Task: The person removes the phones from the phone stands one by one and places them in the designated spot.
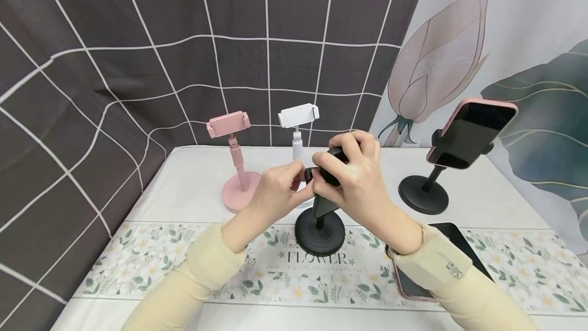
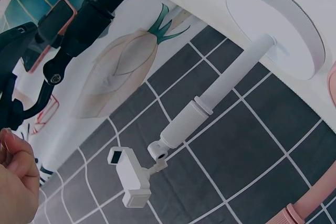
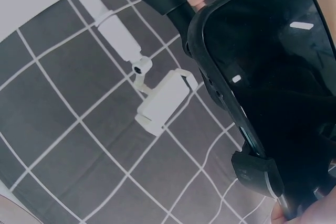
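Observation:
A black phone stand (image 1: 319, 231) stands upright mid-table, both hands at its head. My left hand (image 1: 280, 183) pinches a black end of the clamp from the left; part of that hand (image 2: 18, 182) shows in the left wrist view. My right hand (image 1: 356, 167) curls its fingers over the clamp head, thumb underneath. A dark phone (image 3: 268, 77) sits at this head, one black clamp arm (image 3: 257, 174) on its edge in the right wrist view. The fingers hide much of the clamp in the head view.
Behind are a pink phone stand (image 1: 239, 160) and a white phone stand (image 1: 297, 116). At right, another black stand (image 1: 423, 195) holds a pink-edged phone (image 1: 473, 134). A dark tablet-like device (image 1: 415, 285) lies under my right forearm. A dark checked cloth (image 1: 239, 14) hangs at the back.

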A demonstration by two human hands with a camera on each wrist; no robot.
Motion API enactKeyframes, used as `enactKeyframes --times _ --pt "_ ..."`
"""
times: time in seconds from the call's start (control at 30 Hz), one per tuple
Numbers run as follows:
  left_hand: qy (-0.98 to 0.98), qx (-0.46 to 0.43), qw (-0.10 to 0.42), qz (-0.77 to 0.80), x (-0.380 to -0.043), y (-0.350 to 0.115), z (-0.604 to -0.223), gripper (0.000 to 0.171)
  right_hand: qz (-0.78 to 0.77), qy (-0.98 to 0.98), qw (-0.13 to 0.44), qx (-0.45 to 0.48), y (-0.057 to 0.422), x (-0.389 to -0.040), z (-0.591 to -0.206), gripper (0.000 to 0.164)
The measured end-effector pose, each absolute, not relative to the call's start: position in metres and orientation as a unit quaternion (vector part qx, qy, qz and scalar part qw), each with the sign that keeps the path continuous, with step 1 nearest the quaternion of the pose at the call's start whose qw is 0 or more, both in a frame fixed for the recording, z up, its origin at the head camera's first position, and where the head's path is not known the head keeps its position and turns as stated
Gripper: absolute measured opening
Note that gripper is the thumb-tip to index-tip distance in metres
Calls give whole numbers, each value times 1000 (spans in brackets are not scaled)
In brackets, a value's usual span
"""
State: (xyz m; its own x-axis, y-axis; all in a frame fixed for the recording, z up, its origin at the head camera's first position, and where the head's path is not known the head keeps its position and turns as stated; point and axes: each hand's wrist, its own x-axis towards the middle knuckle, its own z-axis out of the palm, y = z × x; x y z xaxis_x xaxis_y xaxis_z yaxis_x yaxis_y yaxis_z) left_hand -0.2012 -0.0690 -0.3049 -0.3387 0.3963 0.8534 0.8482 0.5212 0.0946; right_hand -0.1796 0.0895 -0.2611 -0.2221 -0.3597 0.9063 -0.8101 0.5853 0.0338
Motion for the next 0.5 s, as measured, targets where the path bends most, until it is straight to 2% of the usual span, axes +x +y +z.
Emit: enactKeyframes --times 0.27,0.5 --pt "-769 -419 379 -299 -204 -69 -304 15 238 -741 476 410 90 -180 -258 10" --pt "-763 -415 387 -309 -205 -68 -308 13 243 -732 474 424 88 -179 -259 10"
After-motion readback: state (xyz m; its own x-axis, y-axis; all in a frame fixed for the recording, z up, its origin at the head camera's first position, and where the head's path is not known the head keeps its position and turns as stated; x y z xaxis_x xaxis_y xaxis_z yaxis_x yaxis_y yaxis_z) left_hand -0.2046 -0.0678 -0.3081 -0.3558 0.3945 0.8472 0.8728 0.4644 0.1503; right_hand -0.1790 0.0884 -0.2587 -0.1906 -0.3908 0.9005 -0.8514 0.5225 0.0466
